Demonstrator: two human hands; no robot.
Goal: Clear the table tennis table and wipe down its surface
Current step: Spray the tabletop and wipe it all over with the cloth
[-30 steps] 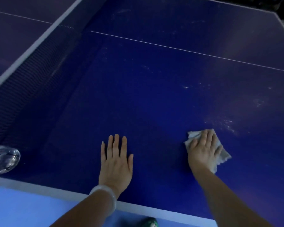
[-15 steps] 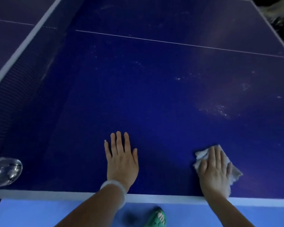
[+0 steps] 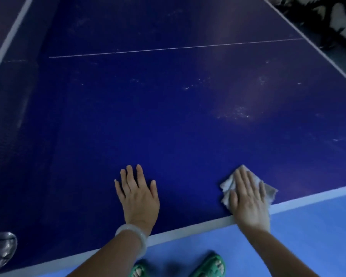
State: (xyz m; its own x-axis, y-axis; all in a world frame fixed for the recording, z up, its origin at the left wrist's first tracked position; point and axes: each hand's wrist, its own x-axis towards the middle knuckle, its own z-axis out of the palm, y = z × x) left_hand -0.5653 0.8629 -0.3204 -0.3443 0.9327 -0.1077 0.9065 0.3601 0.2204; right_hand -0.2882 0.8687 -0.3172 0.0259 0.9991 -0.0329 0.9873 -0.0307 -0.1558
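— Tabletop first: the dark blue table tennis table (image 3: 168,126) is stiff and slick, with pale specks farther out.

— And the crumpled white cloth (image 3: 227,188)?

— Soft, light; right hand (image 3: 248,198) presses it flat-fingered at the near edge. Left hand (image 3: 138,194) rests spread, empty.

— Obstacles?

— Clear glass object (image 3: 0,248), far left.
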